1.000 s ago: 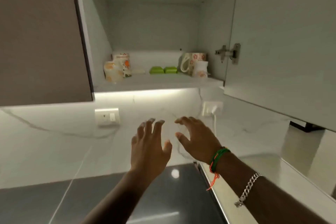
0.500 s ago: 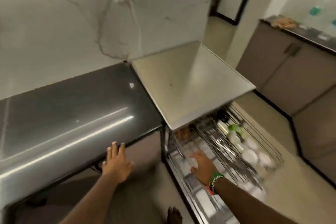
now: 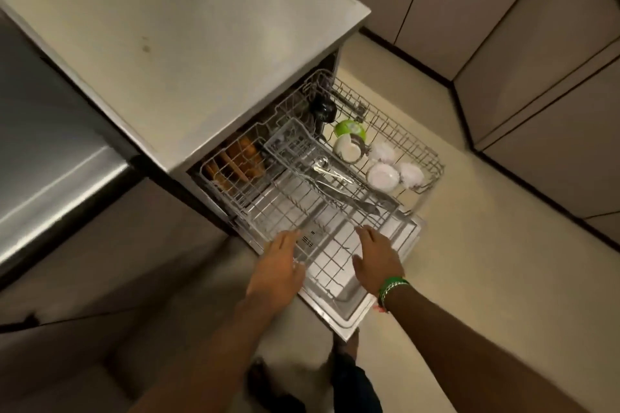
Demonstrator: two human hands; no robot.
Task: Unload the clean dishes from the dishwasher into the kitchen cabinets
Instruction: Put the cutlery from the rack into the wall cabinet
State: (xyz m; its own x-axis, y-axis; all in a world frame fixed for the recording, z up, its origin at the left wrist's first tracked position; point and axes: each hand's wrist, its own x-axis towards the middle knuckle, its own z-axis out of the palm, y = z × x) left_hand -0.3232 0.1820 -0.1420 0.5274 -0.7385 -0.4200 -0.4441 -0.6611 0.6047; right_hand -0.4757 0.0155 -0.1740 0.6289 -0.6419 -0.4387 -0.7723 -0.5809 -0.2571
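Both hands reach down over the pulled-out grey wire lower rack [image 3: 322,231] of the dishwasher, above its lowered steel-lined door [image 3: 349,308]. The left hand [image 3: 280,266] lies with straight fingers at the near left rim of the rack, and the right hand [image 3: 377,260], a green thread band at its wrist, is spread flat just above the rack's near right part; the two are apart and neither grips anything. Farther out, the grey wire upper rack [image 3: 419,157] carries a green-and-white bowl [image 3: 350,129], a cream cup [image 3: 349,149] beside it, and three white ribbed cups [image 3: 382,176] grouped to the right. A narrow cutlery tray [image 3: 295,144] lies across the racks with steel spoons and a knife [image 3: 335,174] in it. Orange plates [image 3: 241,157] stand upright at the back left, partly under the pale beige bench [image 3: 174,30].
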